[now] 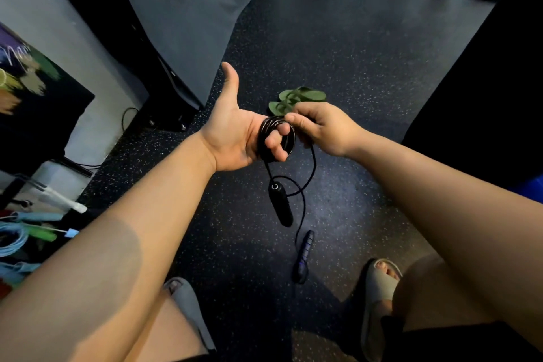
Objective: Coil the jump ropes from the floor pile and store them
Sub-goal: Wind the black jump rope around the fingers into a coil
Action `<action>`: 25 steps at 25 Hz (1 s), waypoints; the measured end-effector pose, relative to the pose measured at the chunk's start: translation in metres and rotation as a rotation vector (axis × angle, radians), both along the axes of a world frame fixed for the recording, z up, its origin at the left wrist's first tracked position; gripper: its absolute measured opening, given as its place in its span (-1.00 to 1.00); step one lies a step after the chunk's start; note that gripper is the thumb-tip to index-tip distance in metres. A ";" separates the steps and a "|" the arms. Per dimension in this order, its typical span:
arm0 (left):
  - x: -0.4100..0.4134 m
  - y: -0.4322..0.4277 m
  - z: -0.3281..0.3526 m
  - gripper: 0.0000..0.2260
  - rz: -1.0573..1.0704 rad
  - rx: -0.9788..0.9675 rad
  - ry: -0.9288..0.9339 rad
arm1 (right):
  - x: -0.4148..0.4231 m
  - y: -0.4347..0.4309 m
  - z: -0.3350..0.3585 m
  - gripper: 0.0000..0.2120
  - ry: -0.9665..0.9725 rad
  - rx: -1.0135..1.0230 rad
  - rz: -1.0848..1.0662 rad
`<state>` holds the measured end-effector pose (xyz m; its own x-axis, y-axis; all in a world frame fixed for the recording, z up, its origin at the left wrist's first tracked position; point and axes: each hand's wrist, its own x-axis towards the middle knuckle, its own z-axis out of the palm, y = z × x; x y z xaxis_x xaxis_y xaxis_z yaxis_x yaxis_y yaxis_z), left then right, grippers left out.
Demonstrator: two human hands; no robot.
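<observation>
A thin black jump rope [266,131] is wound in several loops around the fingers of my left hand [235,132], palm up with the thumb sticking out. My right hand [318,128] pinches the cord right beside the coil. One black handle [280,204] dangles below my left hand. The other handle [304,256], dark with blue marks, hangs lower near the floor on the loose cord.
Green sandals [296,98] lie on the speckled black floor beyond my hands. Light blue and green ropes [20,233] sit in a pile at the left edge. A black rack post [138,47] stands at the left. My feet in grey slides [379,288] are below.
</observation>
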<state>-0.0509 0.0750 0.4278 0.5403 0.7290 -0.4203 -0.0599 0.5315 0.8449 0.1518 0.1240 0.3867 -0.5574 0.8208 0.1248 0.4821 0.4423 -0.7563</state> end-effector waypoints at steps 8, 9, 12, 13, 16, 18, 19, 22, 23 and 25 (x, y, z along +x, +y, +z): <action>-0.006 0.001 0.003 0.09 0.460 0.054 -0.449 | -0.005 -0.005 -0.029 -0.65 -0.172 -0.379 0.029; -0.007 0.001 0.004 0.08 0.514 0.085 -0.497 | -0.005 -0.005 -0.029 -0.67 -0.231 -0.367 0.045; -0.006 0.002 0.004 0.07 0.611 0.171 -0.531 | -0.011 -0.013 -0.020 -0.71 -0.375 -0.322 0.120; -0.005 0.003 0.003 0.08 0.632 0.183 -0.508 | -0.013 -0.017 -0.015 -0.71 -0.406 -0.286 0.145; -0.003 0.006 -0.005 0.13 0.657 0.199 -0.335 | -0.020 -0.024 -0.001 -0.72 -0.467 -0.129 0.188; -0.002 0.007 -0.009 0.13 0.633 0.198 -0.191 | -0.023 -0.027 0.006 -0.76 -0.470 -0.043 0.205; -0.002 0.008 -0.011 0.12 0.607 0.205 -0.100 | -0.024 -0.027 0.009 -0.80 -0.455 -0.015 0.217; 0.002 0.008 -0.017 0.09 0.510 0.229 0.168 | -0.022 -0.026 0.020 -0.87 -0.376 -0.068 0.260; 0.003 0.008 -0.020 0.10 0.461 0.224 0.231 | -0.019 -0.024 0.022 -0.86 -0.355 -0.116 0.269; 0.003 0.009 -0.024 0.15 0.323 0.212 0.328 | -0.014 -0.017 0.020 -0.84 -0.276 -0.241 0.250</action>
<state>-0.0479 0.0838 0.4034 0.1375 0.9248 -0.3547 0.0934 0.3444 0.9341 0.1375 0.1066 0.4072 -0.7283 0.6437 -0.2352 0.5808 0.3976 -0.7104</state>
